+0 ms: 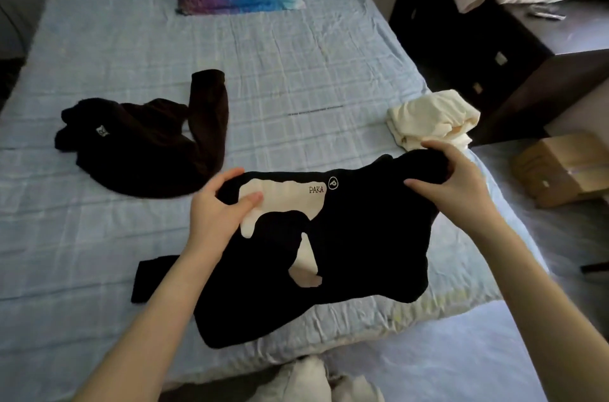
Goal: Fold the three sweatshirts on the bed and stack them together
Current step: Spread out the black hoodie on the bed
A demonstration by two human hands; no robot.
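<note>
The black sweatshirt [356,236], with its cream animal print, lies at the near edge of the bed [296,72]. The left hand [217,207] pinches its left corner, thumb on the print. The right hand [458,180] has its fingers curled round the bunched right end. A brown sweatshirt [148,144] lies crumpled to the left, and a cream sweatshirt [431,118] sits bundled just beyond the right hand.

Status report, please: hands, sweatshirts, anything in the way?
Both gripping black sweatshirt at top edge: left hand, right hand. Brown sweatshirt crumpled, untouched, far left. Cream sweatshirt bunched just beyond right hand.
</note>
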